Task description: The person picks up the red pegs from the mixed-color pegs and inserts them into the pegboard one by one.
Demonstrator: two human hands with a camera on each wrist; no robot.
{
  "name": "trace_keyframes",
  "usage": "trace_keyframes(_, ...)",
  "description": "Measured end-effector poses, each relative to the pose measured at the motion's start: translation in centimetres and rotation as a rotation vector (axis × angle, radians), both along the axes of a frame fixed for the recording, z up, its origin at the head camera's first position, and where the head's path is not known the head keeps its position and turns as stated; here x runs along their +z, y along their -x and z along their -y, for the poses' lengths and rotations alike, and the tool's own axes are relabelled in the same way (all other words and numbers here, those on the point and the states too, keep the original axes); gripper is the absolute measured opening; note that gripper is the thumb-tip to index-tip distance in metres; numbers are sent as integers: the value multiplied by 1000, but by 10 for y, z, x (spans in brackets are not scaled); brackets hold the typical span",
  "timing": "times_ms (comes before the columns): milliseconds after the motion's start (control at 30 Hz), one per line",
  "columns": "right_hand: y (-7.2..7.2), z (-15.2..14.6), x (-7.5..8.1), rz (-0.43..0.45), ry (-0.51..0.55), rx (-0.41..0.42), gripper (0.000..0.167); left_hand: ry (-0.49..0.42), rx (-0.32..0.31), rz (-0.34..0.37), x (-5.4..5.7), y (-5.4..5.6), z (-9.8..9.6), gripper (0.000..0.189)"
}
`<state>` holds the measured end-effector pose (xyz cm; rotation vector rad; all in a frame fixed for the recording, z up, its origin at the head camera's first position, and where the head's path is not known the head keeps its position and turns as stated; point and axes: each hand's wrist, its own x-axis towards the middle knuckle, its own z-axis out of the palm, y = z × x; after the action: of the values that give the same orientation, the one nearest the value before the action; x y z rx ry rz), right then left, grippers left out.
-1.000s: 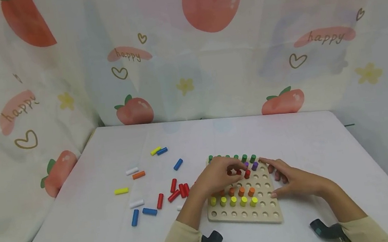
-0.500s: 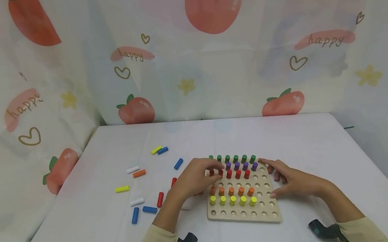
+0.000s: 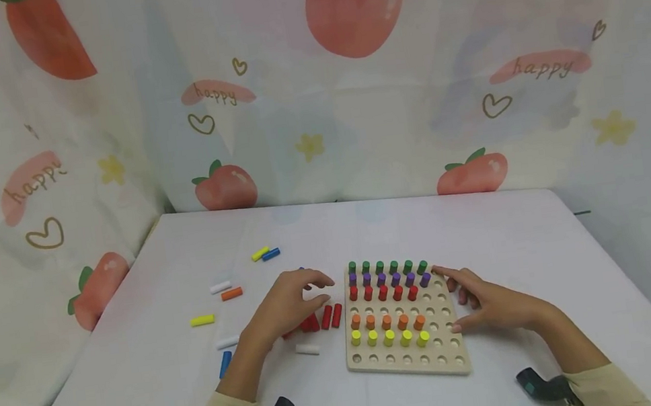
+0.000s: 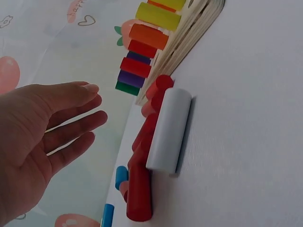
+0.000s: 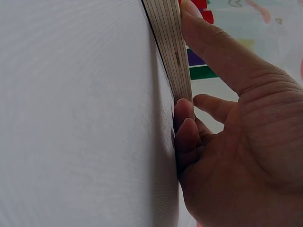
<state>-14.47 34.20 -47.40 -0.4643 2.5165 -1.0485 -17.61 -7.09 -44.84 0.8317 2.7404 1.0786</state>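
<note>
On the table lies a wooden pegboard (image 3: 417, 367) with rows of upright pegs: green (image 3: 394, 267), purple (image 3: 396, 279), red (image 3: 398, 293), orange (image 3: 403, 322) and yellow (image 3: 406, 337). My left hand (image 3: 283, 303) hovers left of the board, fingers loosely bent, thumb apart, holding nothing. Loose red pegs (image 3: 327, 317) lie beneath and beside it, near a white peg (image 3: 307, 349). My right hand (image 3: 496, 300) rests against the board's right side. Its thumb touches the edge and the index finger reaches the far right corner; in the right wrist view other fingertips (image 5: 185, 130) meet the side.
Further left lie loose white (image 3: 221, 287), orange (image 3: 232, 294), yellow (image 3: 202, 320) and blue (image 3: 225, 364) pegs. A yellow peg (image 3: 260, 253) and a blue peg (image 3: 271, 254) lie together at the back. Printed cloth (image 3: 319, 149) hangs behind the table.
My left hand has moved left, off the board and over the loose red pegs, uncovering the left ends of the peg rows. My right hand stays at the board's edge.
</note>
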Motion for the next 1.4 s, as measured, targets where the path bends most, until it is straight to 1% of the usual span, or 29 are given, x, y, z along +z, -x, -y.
trace_keyframes(133,0,-1,2,-3,0,7,104,-9,8,30,-6,-2,14,25)
trace_keyframes(333,-1,-1,3,-1,13,18,104,8,60,80,-15,-5,31,23)
trace_keyframes(433,-1,-2,3,-10,14,20,103,5,77,96,-18,-6,37,22)
trace_keyframes(733,-2,-1,1,16,9,-10,104,-26,120,124,-25,-7,54,24)
trace_keyframes(900,-2,-1,0,13,8,-8,104,-48,168,139,-27,-8,61,25)
trace_keyframes(1100,0,1,0,-9,10,14,103,-75,252,138,-28,-12,76,25)
trace_keyframes(1167,0,2,0,-11,10,18,103,-70,268,132,-30,-13,79,27)
trace_keyframes(1333,-1,3,0,-9,2,12,103,-45,255,110,-36,-12,82,29)
trace_keyframes(1400,-1,2,0,-8,1,8,103,-51,248,105,-36,-11,81,29)
